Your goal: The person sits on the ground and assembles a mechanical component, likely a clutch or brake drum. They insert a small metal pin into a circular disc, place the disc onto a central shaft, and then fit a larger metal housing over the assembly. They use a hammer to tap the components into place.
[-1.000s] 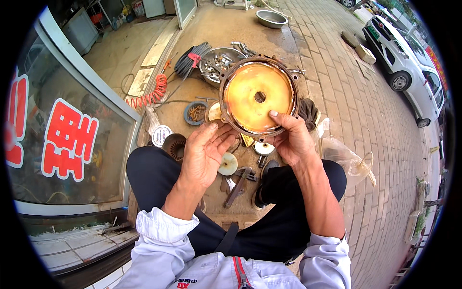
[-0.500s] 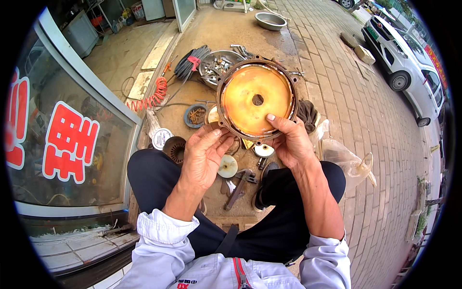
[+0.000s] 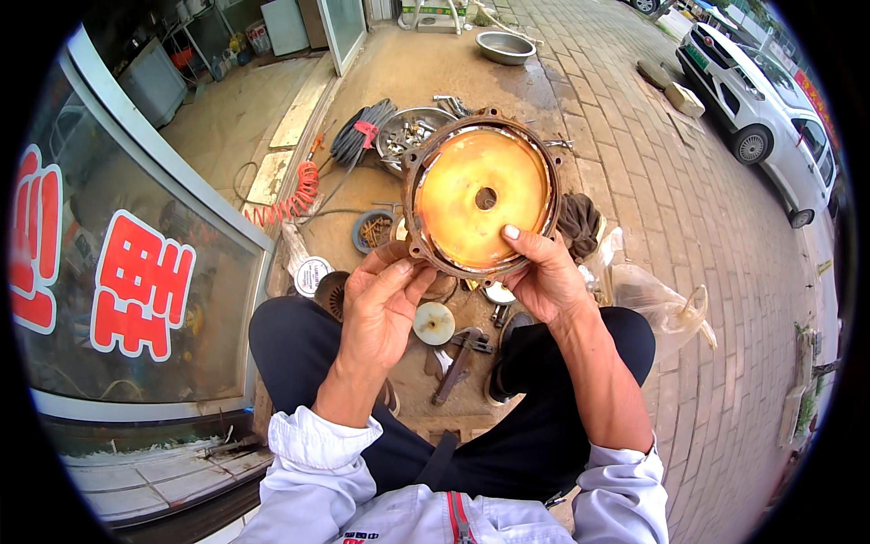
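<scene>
Between my two hands I hold a round metal cover [image 3: 453,195] above the ground in front of my knees. Its rim is rusty with bolt lugs around it, and the yellow-orange inner face has a hole in the middle. My left hand [image 3: 379,304] pinches the lower left rim between thumb and fingers. On the lower right, my right hand [image 3: 551,283] grips the edge, its thumb pressing on the yellow face and its fingers hidden behind. Under the cover lie a pale round disc [image 3: 434,324] and a rusty bar-like tool [image 3: 456,372].
Beyond the cover stand a bowl of metal parts [image 3: 399,136], a coiled dark cable [image 3: 358,136] and a small dish of screws [image 3: 372,232]. A red coiled hose [image 3: 294,201] runs by the glass door [image 3: 136,272]. To the right lie a dark cloth [image 3: 578,225] and a plastic bag [image 3: 648,299].
The cover has tilted slightly in my hands, with its lower edge a little lower. Both hands keep their hold. The whole view has shifted slightly.
</scene>
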A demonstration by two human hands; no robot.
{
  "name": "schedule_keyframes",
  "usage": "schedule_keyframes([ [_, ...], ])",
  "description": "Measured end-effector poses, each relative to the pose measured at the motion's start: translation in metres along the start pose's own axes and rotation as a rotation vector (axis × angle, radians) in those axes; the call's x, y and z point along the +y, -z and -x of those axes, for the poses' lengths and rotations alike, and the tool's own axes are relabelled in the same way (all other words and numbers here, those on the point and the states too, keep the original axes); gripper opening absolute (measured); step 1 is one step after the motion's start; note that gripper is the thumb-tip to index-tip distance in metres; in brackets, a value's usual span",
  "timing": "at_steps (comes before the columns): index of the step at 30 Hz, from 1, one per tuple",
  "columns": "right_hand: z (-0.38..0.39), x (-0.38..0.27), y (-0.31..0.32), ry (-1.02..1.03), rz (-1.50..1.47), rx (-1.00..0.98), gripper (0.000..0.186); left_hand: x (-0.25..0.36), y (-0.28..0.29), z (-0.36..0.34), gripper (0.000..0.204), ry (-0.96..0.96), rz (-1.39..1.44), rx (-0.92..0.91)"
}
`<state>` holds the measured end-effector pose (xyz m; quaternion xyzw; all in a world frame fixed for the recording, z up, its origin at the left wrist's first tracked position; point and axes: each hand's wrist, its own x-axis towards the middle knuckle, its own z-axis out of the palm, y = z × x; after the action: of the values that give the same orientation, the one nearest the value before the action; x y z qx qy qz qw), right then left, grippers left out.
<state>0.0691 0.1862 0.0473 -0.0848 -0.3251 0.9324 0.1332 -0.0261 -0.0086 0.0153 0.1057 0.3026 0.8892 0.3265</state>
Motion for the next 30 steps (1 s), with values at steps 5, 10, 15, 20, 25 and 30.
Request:
schedule_keyframes([
  [5, -0.001, 0.001, 0.001, 0.016, -0.021, -0.004, 0.048, 0.001, 0.001, 0.000, 0.026, -0.017, -0.042, 0.017],
  [10, -0.001, 0.000, 0.003, 0.031, 0.047, 0.017, 0.054, -0.002, 0.000, 0.000, 0.027, -0.015, -0.006, 0.024],
  [15, 0.011, 0.001, -0.013, 0.284, 0.470, 0.121, 0.036, -0.005, 0.000, -0.001, 0.043, 0.104, 0.164, 0.000],
  [20, 0.018, 0.001, -0.031, 0.489, 1.373, 0.118, 0.024, -0.018, -0.002, -0.013, 0.060, 0.225, 0.339, 0.089],
  [25, 0.024, 0.012, -0.035, 0.968, 1.483, -0.145, 0.038, -0.021, -0.013, 0.006, 0.058, 0.093, 0.329, 0.062],
  [30, 0.037, 0.015, -0.040, 0.932, 1.479, -0.156, 0.041, -0.013, -0.005, 0.001, 0.061, 0.053, 0.325, -0.104],
])
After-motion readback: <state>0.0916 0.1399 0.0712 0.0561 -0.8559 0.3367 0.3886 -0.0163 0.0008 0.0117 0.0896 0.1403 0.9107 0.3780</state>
